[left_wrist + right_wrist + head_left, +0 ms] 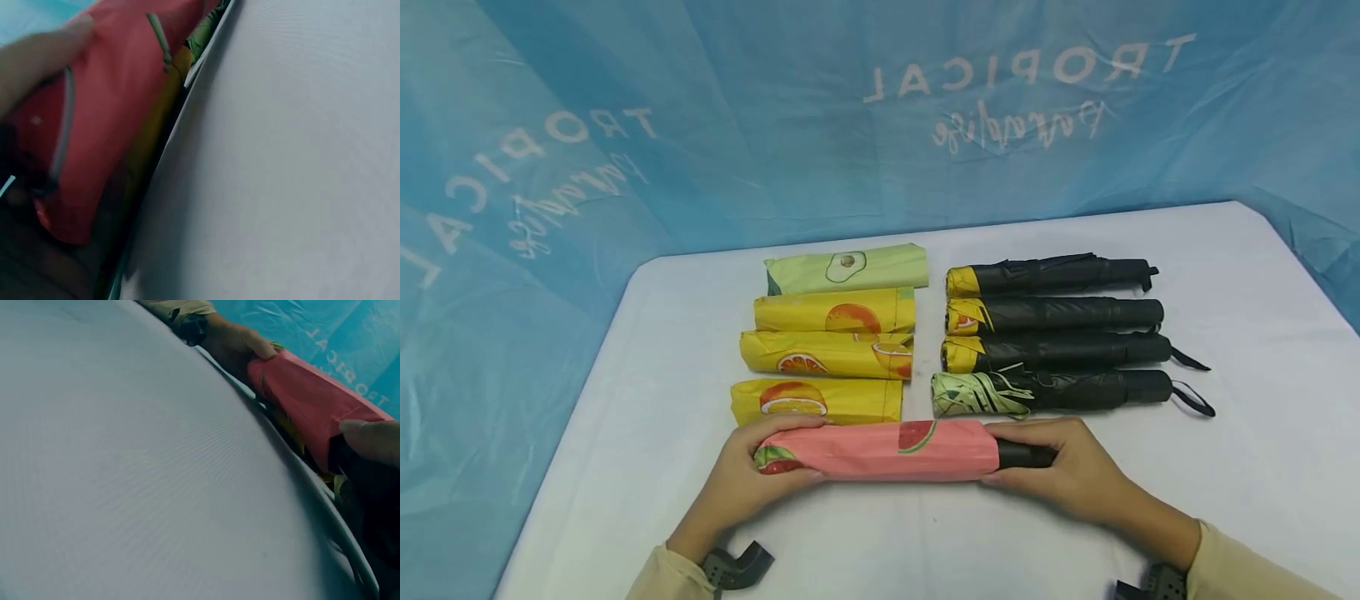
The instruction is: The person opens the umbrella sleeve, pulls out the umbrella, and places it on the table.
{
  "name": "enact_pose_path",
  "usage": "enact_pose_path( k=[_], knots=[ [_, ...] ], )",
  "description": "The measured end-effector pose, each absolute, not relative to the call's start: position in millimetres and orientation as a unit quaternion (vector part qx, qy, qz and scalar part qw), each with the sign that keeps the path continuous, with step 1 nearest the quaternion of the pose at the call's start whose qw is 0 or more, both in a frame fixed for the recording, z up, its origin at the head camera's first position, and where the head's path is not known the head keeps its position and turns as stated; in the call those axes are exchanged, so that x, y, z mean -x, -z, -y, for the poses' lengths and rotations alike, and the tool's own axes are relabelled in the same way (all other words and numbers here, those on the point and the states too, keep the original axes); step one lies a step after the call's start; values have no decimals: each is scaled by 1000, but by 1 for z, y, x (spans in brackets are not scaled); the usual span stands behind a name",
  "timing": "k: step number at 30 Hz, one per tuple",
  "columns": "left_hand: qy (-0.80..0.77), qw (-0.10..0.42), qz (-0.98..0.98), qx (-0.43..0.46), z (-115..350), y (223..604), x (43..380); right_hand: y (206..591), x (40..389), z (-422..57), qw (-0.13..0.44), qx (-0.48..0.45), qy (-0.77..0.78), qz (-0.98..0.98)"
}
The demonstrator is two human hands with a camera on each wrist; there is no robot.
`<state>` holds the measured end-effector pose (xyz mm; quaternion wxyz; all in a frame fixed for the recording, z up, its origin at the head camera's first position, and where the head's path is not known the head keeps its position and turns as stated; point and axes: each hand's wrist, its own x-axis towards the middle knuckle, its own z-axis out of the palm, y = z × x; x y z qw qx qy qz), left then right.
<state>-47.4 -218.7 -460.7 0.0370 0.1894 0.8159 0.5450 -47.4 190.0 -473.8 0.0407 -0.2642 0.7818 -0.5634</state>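
Note:
Both hands hold a folded umbrella in a pink watermelon-print sleeve [880, 454], level across the front of the row of things. My left hand [752, 467] grips its left end, thumb on the near side and fingers at the far side. At the other end my right hand [1067, 467] pinches the sleeve's mouth, where the umbrella's black end [1026, 454] sticks out into the palm. In the left wrist view the pink sleeve [106, 94] runs up from under the thumb. The right wrist view has the thumb [372, 437] on the sleeve's edge beside the black part.
Behind lie three yellow orange-print sleeves [816, 400] and a pale green avocado-print sleeve [880, 267], stacked in a column. To their right are several black folded umbrellas [1075, 315], the nearest one [1075, 390] with a green end. A white cloth [880, 542] covers the table; a blue curtain [775, 125] hangs behind.

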Motion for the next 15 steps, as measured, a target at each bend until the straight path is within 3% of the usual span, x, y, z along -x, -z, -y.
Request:
enact_pose_path(
  k=[9,15],
  knots=[
    [-595,74,-767,-230,209,450,38,471,45,-196,74,254,602,-753],
    [-599,65,-765,-226,209,447,37,467,43,-196,91,244,620,-740]
  ],
)
